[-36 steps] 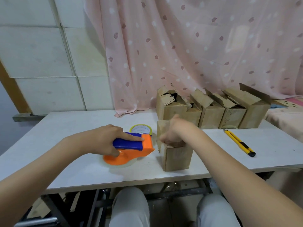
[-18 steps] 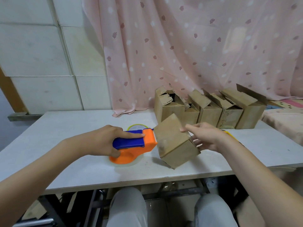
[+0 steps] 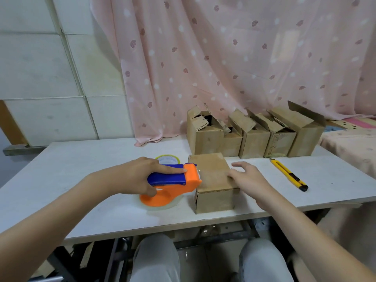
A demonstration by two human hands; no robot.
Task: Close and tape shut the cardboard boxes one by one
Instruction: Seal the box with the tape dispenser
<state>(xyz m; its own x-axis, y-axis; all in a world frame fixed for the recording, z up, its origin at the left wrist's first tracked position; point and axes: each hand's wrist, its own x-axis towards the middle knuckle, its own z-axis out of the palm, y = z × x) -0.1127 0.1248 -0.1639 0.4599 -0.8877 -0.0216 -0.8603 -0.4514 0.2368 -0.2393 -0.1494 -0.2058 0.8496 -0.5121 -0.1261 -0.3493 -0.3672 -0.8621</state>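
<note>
Two hands work at the near edge of a white table (image 3: 61,171). The left hand (image 3: 138,176) grips the blue handle of an orange tape dispenser (image 3: 173,184), forefinger laid straight along the top, with the dispenser's toothed end touching the left edge of a closed cardboard box (image 3: 213,180). That box lies flat on the table just in front of the person, its broad face up. The right hand (image 3: 248,178) rests on the right part of the box top with fingers spread and relaxed — it pinches nothing; a pale strip across the top may be clear tape, though it is too blurred to be sure.

Behind the dispenser, a roll of tape (image 3: 167,158) with a yellow-green rim lies on the table, partly hidden by the left hand. Farther back, against a pink patterned curtain (image 3: 223,58), stands a row of open boxes (image 3: 254,137) with their flaps raised and torn. A yellow utility knife (image 3: 289,174) lies to the right of the closed box, well apart from it.
</note>
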